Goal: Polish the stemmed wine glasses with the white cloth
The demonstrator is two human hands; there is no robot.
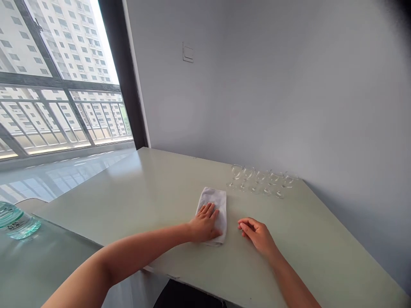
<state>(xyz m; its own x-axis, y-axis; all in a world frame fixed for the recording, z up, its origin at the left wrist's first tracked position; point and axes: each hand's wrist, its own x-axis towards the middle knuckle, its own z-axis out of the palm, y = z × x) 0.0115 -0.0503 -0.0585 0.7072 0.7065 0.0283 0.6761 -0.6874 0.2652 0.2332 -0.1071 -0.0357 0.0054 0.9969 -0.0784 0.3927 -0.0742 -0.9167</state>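
My left hand (205, 222) lies flat on a folded white cloth (214, 205), pressing it to the pale green tabletop (144, 188). My right hand (257, 235) rests on the tabletop just right of the cloth, fingers loosely curved and holding nothing. Beyond both hands, a row of several clear stemmed glasses (261, 182) stands along the wall, out of reach of neither hand's fingers touching them.
A clear bottle with a teal tint (17, 220) stands on a glass surface (41, 265) at the lower left. The tabletop meets a grey wall (257, 94) with a wall switch (188, 53). A large window (64, 77) lies at the left.
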